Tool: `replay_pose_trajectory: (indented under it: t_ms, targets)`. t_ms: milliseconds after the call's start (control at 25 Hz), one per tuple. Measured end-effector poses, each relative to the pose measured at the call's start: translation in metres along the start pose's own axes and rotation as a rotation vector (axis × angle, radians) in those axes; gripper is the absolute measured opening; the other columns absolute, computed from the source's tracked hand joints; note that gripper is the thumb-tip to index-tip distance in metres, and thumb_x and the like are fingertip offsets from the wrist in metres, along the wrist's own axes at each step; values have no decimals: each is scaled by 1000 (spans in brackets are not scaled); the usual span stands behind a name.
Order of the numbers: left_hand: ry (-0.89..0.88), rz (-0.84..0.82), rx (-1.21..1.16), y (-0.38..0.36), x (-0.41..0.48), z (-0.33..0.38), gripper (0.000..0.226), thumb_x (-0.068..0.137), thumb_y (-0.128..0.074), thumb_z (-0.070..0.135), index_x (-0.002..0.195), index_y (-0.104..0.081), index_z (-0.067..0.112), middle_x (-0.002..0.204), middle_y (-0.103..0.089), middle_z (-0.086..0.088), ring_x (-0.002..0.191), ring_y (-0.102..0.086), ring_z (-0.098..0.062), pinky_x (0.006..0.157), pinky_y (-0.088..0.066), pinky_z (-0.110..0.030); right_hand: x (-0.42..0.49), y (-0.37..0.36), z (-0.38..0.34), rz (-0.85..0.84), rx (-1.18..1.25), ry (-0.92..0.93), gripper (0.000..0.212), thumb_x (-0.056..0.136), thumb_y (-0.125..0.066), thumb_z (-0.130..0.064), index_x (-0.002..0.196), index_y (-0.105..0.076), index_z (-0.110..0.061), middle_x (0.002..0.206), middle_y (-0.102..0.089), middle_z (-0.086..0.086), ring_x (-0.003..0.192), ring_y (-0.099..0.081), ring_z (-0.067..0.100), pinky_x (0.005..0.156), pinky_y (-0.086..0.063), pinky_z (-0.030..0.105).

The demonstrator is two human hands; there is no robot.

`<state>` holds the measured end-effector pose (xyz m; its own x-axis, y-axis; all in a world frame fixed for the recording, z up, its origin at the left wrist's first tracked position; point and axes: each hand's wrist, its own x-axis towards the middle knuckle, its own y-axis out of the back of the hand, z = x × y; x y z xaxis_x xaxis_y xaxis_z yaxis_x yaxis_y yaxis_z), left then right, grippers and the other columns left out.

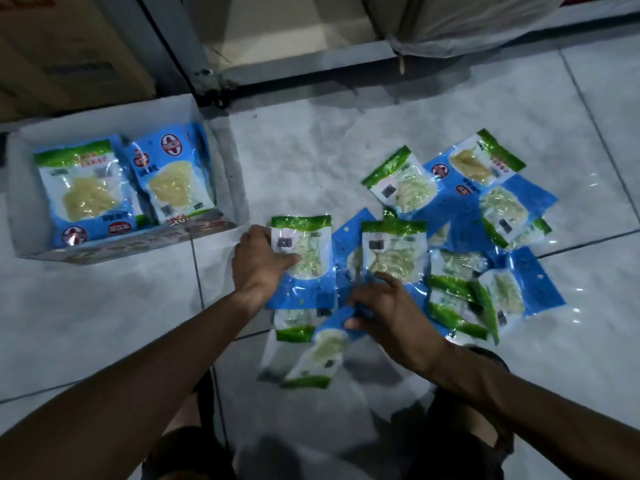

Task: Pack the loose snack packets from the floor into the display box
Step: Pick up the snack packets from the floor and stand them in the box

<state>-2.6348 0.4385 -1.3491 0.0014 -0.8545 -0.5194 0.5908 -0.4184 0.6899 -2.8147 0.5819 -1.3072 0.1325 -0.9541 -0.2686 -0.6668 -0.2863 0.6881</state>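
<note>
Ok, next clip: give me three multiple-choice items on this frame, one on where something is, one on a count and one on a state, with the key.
1. Where is the display box relative to the loose packets?
A) to their right
B) to their left
C) on top of them

2. How many packets show inside the box?
A) none
B) five
C) two

3. What is the right hand doing?
A) gripping a packet
B) lying flat on bare tile
C) out of view

Key:
1 B: the box stands at the left of the view and the pile at the right.
2 C: two packets lie side by side in it.
3 A: its fingers curl round a blurred packet.
</note>
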Motion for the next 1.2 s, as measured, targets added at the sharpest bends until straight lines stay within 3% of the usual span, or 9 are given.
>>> replay_pose_trajectory:
  t_ms: [120, 320, 400, 480, 600, 720, 840, 1000, 1200]
  targets:
    - [-6, 34, -105, 3, -2, 4, 39, 65, -85, 32, 86, -57, 16, 89, -64, -4, 82, -62, -23, 69, -46, -32, 5, 25, -13, -100, 220, -20, 18, 83, -71, -24, 83, -53, -21, 69, -53, -5, 66, -47, 12, 65, -38, 23]
    - [-90, 83, -312, 16, -14, 14, 24, 86, -71, 21, 92, -53, 7, 80, -63, -7, 75, -59, -22, 68, -46, -33, 46, 94, 8, 27, 143, -155, 20, 86, -67, -27, 104, -69, -17, 86, -68, -2, 80, -64, 16, 72, -48, 21]
    - [-130, 89, -360, 22, -20, 21, 22, 87, -69, 17, 96, -50, 13, 81, -62, -1, 72, -59, -13, 65, -47, -22, 68, 107, 26, -15, 17, -243, 27, 85, -70, -28, 110, -69, -18, 86, -64, -6, 82, -60, 14, 67, -42, 15]
    - [-164, 70, -419, 26, -26, 26, 24, 90, -66, 12, 103, -47, 17, 84, -64, 4, 68, -60, -1, 58, -45, -9, 83, 105, 44, -95, -177, -272, 40, 83, -71, -35, 120, -64, -21, 102, -65, -1, 93, -57, 15, 74, -42, 20]
    - [-204, 19, -489, 31, -31, 26, 37, 93, -60, 7, 121, -43, 24, 86, -69, 3, 70, -66, 2, 60, -53, -15, 89, 94, 65, -135, -412, -318, 68, 72, -76, -49, 131, -55, -23, 126, -53, 9, 118, -48, 29, 97, -42, 41]
    - [-246, -6, -472, 35, -35, 28, 49, 95, -55, 5, 131, -38, 33, 81, -68, 3, 67, -66, 1, 56, -51, -14, 89, 88, 72, -114, -462, -376, 78, 66, -78, -54, 132, -52, -20, 130, -46, 10, 123, -38, 31, 104, -36, 46]
    - [-281, 2, -377, 35, -35, 31, 33, 95, -53, 4, 116, -51, 29, 73, -62, 8, 57, -58, 7, 49, -41, -8, 91, 84, 69, -117, -441, -401, 71, 68, -79, -51, 125, -54, -16, 125, -52, 11, 118, -46, 31, 101, -39, 46]
    - [-277, -41, -331, 34, -31, 26, 32, 93, -51, -2, 82, -67, 23, 94, -70, 5, 85, -60, 3, 68, -40, 1, 93, 85, 65, -121, -374, -429, 66, 69, -82, -42, 121, -52, -15, 121, -61, 11, 111, -56, 30, 95, -44, 44]
    - [-186, -96, -346, 37, -28, 25, 38, 93, -49, -2, 82, -73, 26, 103, -72, 1, 85, -62, 1, 74, -45, -11, 93, 97, 50, -166, -333, -377, 48, 78, -76, -37, 116, -64, -10, 117, -63, 11, 106, -58, 28, 77, -41, 29]
